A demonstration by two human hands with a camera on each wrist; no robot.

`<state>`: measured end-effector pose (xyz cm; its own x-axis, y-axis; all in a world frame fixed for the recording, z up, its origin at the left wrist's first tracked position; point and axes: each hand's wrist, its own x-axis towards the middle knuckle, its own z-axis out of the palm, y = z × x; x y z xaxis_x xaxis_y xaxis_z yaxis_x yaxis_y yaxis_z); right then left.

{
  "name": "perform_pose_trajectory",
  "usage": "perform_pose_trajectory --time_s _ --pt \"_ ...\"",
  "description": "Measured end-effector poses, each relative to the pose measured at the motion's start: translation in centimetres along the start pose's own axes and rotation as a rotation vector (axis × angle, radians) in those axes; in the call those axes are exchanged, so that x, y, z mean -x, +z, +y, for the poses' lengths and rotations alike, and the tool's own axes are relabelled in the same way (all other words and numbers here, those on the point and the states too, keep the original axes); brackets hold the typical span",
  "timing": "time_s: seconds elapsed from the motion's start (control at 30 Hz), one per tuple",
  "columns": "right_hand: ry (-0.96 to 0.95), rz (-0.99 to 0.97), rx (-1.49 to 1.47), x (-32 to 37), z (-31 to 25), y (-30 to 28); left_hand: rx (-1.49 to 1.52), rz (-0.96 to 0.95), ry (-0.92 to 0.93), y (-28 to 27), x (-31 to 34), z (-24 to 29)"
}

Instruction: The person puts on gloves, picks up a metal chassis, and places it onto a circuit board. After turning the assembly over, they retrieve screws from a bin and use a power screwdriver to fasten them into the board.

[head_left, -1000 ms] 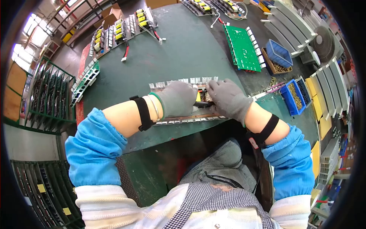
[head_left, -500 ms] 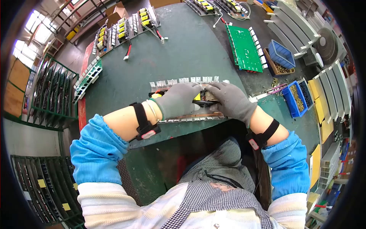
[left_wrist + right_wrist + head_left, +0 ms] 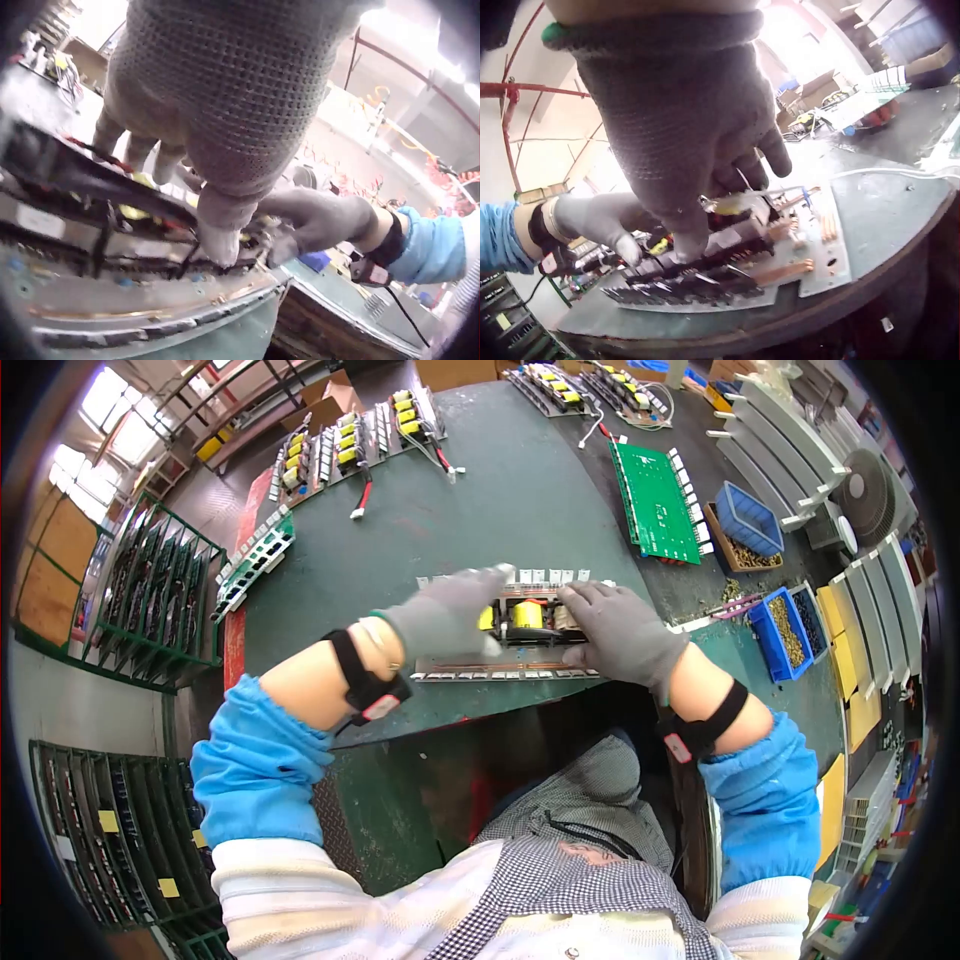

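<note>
A circuit board (image 3: 505, 673) with white-tabbed parts along both long edges lies near the table's front edge. Yellow-wrapped transformers (image 3: 527, 615) and a black strip stand along its middle. My gloved left hand (image 3: 450, 612) is over the left half, blurred, with fingers extended; its thumb (image 3: 219, 238) overlaps the black strip in the left wrist view. Around the parts at the right end, my gloved right hand (image 3: 628, 632) holds the board between fingers and thumb. That thumb (image 3: 691, 241) presses beside the black row of parts in the right wrist view.
Further boards with yellow parts (image 3: 347, 445) stand at the back left, a green board (image 3: 660, 502) at the back right. Blue bins (image 3: 780, 635) of small parts sit at the right. A white-tabbed panel (image 3: 255, 565) leans at the left edge.
My left hand has drawn away to the left from the middle of the board, uncovering a yellow transformer. The right hand stays at the right end, its fingers slightly more spread.
</note>
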<state>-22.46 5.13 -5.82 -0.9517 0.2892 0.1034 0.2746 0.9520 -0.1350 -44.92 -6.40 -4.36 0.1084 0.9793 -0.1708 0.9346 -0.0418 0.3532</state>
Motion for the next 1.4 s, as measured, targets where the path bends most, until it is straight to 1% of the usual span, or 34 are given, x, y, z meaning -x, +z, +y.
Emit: perform_pose_trajectory --time_s 0.03,0.07,0.13,0.17,0.27,0.3,0.37,0.43,0.47,0.53,0.63,0.67,0.7,0.83,0.9,0.93,1.0,1.03,1.13,1.17,1.23,1.33,1.4 --pt "0.009 0.013 0.026 0.1 -0.6 -0.7 -0.059 0.062 0.023 -0.3 1.4 -1.7" --pt "-0.012 0.027 -0.015 -0.4 -1.3 -1.4 -0.118 0.118 0.05 -0.4 2.4 -2.7" --pt "-0.051 0.053 -0.091 -2.2 -3.1 -2.4 -0.113 -0.05 -0.102 -0.9 3.6 -2.6" --pt "-0.062 0.02 -0.071 -2.9 -4.2 -2.1 -0.113 -0.127 -0.177 -1.1 4.1 -2.5" --pt "-0.009 -0.206 -0.069 -5.8 -7.4 -0.9 -0.149 -0.05 -0.182 0.1 4.6 -3.0" --pt "0.016 -0.193 -0.028 -6.6 -7.9 -0.1 -0.159 -0.026 -0.169 0.4 4.7 -3.2" --pt "0.062 -0.17 0.057 -8.2 -8.2 1.4 -0.184 0.026 -0.123 1.0 4.6 -3.6" --pt "0.089 -0.205 0.075 -9.1 -8.2 2.1 -0.237 0.099 -0.06 1.8 4.2 -4.2" --pt "0.105 -0.228 0.081 -9.4 -8.2 2.4 -0.274 0.093 -0.041 2.0 4.0 -4.5" --pt "0.049 -0.191 0.094 -9.5 -8.0 2.9 -0.343 0.081 -0.004 2.0 3.5 -5.1" --pt "-0.043 -0.193 0.112 -9.9 -7.4 3.5 -0.402 0.043 0.139 1.5 2.8 -5.8" --pt "-0.069 -0.198 0.121 -10.2 -7.1 3.6 -0.438 0.091 0.195 1.8 2.8 -6.2" --pt "-0.118 -0.182 0.217 -10.4 -7.2 3.6 -0.473 0.142 0.253 2.2 2.9 -6.5" --pt "-0.198 -0.329 0.244 -11.2 -7.3 3.1 -0.544 0.28 0.439 2.7 2.4 -7.4" --pt "-0.217 -0.421 0.218 -12.0 -7.4 2.6 -0.583 0.142 0.405 2.4 2.3 -7.3" --pt "-0.218 -0.416 0.242 -12.2 -7.6 2.2 -0.612 0.084 0.385 2.0 2.3 -7.1" --pt "-0.211 -0.396 0.29 -12.2 -7.9 2.2 -0.592 0.146 0.353 2.3 2.7 -7.1" --pt "-0.122 -0.391 0.284 -12.0 -8.3 2.4 -0.585 0.176 0.339 2.7 2.9 -7.2" --pt "-0.013 -0.282 0.27 -10.9 -9.0 2.2 -0.414 0.352 0.317 3.7 3.6 -7.4" --pt "-0.025 -0.317 0.235 -10.9 -8.9 1.9 -0.36 0.352 0.257 4.0 4.1 -7.3" --pt "-0.031 -0.264 0.25 -11.1 -8.6 2.6 -0.248 0.339 0.137 3.1 5.2 -5.8" --pt "-0.092 -0.258 0.277 -11.3 -8.5 3.0 -0.268 0.321 0.095 3.6 5.3 -5.7" --pt "-0.14 -0.263 0.294 -11.4 -8.4 2.9 -0.244 0.238 0.071 3.4 4.8 -5.8"
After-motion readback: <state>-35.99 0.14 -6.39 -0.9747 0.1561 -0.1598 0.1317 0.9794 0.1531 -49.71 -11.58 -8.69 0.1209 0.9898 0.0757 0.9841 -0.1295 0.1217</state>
